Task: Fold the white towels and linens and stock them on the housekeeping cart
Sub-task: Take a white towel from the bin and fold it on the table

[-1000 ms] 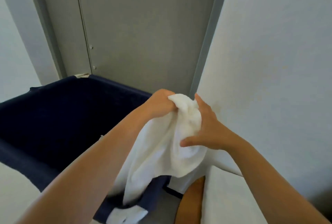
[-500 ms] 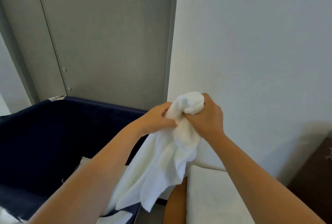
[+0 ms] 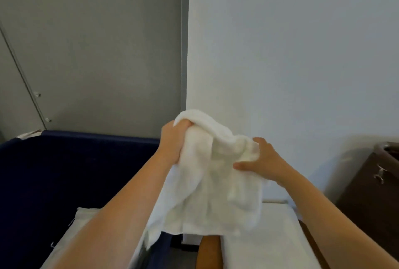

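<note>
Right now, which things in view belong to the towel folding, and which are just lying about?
Job: white towel, gripped by the left hand and right hand; navy linen bin; white linen in the bin.
Just there: brown cabinet; grey door; white wall.

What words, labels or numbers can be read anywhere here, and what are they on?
None: no writing can be read in this picture.
The white towel, the dark blue bin, the grey door, the wall and the brown cabinet all look plain, with no label or sign.
</note>
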{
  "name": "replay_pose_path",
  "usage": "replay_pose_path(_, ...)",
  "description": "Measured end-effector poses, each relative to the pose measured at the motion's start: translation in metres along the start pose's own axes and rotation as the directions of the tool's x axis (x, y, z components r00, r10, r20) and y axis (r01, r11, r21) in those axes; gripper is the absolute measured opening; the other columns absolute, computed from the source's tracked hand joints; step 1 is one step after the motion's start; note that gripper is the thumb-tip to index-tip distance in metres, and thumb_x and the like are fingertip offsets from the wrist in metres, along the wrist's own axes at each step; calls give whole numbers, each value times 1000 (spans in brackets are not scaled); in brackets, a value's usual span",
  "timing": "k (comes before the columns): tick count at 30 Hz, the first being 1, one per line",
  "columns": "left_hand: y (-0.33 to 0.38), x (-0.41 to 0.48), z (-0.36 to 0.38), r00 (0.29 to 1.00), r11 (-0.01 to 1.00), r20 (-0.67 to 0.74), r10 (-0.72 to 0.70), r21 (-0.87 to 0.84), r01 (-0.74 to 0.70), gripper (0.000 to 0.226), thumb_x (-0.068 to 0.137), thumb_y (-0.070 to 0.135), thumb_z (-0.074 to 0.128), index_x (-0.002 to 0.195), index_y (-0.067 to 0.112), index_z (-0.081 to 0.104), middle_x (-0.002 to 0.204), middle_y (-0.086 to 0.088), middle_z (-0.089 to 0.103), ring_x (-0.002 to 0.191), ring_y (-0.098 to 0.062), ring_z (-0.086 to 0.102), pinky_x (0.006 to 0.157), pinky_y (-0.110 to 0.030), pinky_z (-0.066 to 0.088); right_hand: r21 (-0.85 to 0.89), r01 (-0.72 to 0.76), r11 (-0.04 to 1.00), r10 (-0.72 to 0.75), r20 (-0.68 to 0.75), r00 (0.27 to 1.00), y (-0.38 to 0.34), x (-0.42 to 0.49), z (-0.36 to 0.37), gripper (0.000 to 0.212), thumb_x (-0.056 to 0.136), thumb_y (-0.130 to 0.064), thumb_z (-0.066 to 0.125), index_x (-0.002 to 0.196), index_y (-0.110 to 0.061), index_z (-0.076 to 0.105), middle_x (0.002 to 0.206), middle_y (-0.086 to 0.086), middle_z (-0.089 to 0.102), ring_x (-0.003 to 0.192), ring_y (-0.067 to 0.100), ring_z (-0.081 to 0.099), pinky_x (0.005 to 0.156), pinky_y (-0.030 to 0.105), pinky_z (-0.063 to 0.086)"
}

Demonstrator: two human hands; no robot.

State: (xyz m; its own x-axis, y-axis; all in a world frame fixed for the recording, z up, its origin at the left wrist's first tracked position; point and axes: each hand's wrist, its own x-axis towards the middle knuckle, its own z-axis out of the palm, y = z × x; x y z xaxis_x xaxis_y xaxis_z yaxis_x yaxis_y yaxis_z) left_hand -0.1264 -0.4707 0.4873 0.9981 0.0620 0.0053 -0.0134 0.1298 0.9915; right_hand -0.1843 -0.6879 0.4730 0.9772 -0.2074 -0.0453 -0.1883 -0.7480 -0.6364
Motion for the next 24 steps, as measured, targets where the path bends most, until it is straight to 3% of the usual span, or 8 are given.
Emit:
replay_pose_path(3, 31, -13, 50, 951, 951, 233, 203, 186, -248, 9, 82, 17, 64, 74, 11, 64, 72, -1, 63, 66, -14, 59, 58, -26, 47, 193, 308, 932, -317, 18, 948, -19, -12, -7, 112, 55, -46, 87, 145, -33, 22, 150, -3, 30, 136, 17, 34, 106, 43, 38)
replay_pose_path(6, 44, -33, 102, 885, 890, 397, 244, 271, -367, 11, 64, 26, 59, 61, 16, 59, 63, 2, 62, 61, -13, 60, 58, -28, 48, 403, 518, 755, -495, -169, 852, -34, -23, -28, 53, 65, -15, 86, 110, -25, 59, 104, -8, 67, 101, 5, 63, 79, 24, 51)
replay_pose_path(10, 43, -41, 143, 881, 887, 386, 273, 255, -386, 23, 61, 34, 54, 69, 13, 51, 70, 0, 54, 67, -16, 52, 62, -30, 42, 502, 341, 795, -237, -262, 936, -6, -36, -51, 27, 72, -28, 78, 95, -34, 63, 89, -11, 70, 85, 2, 66, 72, 25, 54)
replay_pose_path(13, 25, -46, 151, 863, 912, 446, 236, 204, -355, 36, 70, 46, 53, 91, 17, 55, 89, 5, 59, 80, -12, 57, 69, -23, 45, 620, 291, 728, -109, -315, 943, 16, -40, -66, 28, 71, -18, 77, 96, -27, 66, 90, -7, 71, 85, 9, 68, 74, 31, 56)
replay_pose_path(16, -11, -50, 140, 831, 850, 539, 138, 366, -379, 63, 66, 69, 49, 112, 26, 55, 108, 11, 61, 95, -5, 59, 79, -24, 47, 710, 259, 655, -17, -329, 944, 39, -38, -94, 25, 72, -10, 75, 92, -22, 67, 88, -3, 71, 83, 16, 69, 70, 31, 57)
replay_pose_path(19, -49, -57, 128, 873, 860, 481, -87, 478, -178, 83, 49, 82, 55, 101, 19, 65, 99, -2, 70, 90, -21, 67, 86, -36, 52, 801, 270, 535, 16, -328, 944, 61, -38, -122, 22, 73, -9, 74, 90, -20, 68, 86, 0, 72, 82, 19, 69, 69, 33, 58)
replay_pose_path(21, -62, -66, 139, 936, 909, 341, -86, 412, -67, 84, 51, 79, 68, 90, 4, 66, 85, -12, 69, 76, -28, 66, 73, -37, 52, 720, 261, 642, -22, -323, 946, 81, -35, -134, 24, 73, -17, 76, 94, -23, 67, 90, -4, 72, 85, 15, 68, 72, 32, 57)
replay_pose_path(24, -46, -73, 169, 985, 978, 166, 46, 191, -78, 48, 69, 51, 75, 88, 8, 69, 84, -9, 71, 78, -29, 67, 67, -39, 54, 539, 287, 792, -233, -167, 958, 111, -33, -147, 52, 65, -27, 83, 113, -28, 62, 105, -9, 69, 99, 10, 64, 78, 27, 51)
